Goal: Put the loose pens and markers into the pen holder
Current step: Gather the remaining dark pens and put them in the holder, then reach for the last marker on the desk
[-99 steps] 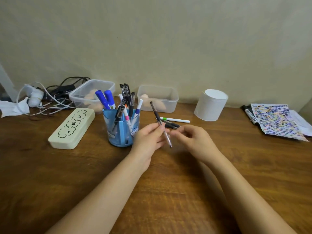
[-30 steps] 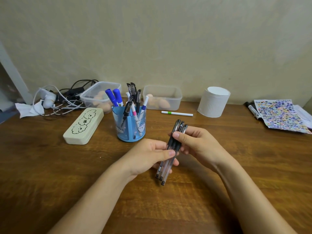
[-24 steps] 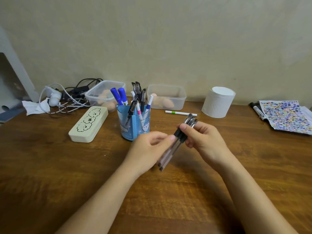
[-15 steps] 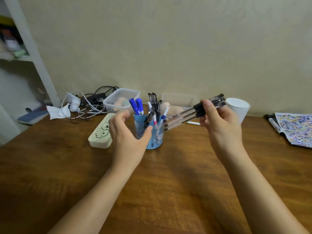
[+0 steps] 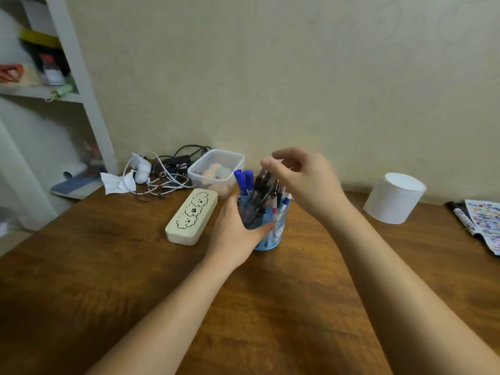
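The blue pen holder [image 5: 273, 234] stands on the wooden table [image 5: 270, 307], holding two blue markers [image 5: 243, 179] and several pens. My left hand [image 5: 234, 231] grips the holder's left side. My right hand [image 5: 305, 180] hovers over its top, fingertips pinched on the upper ends of a bundle of black pens [image 5: 261, 188]. The bundle's lower ends are down inside the holder; it is blurred. A loose black marker [image 5: 463, 218] lies at the far right by a coloured sheet.
A cream pencil case [image 5: 192, 217] lies just left of the holder. Behind it are a clear plastic box [image 5: 216, 169] and tangled cables [image 5: 162, 171]. A white cup [image 5: 393, 197] and a coloured sheet [image 5: 484, 220] sit right. A white shelf [image 5: 81, 77] stands left.
My right hand swung the bundle of black pens from level in the air down into the holder. My left hand closed on the holder's side. The view shifted left and up.
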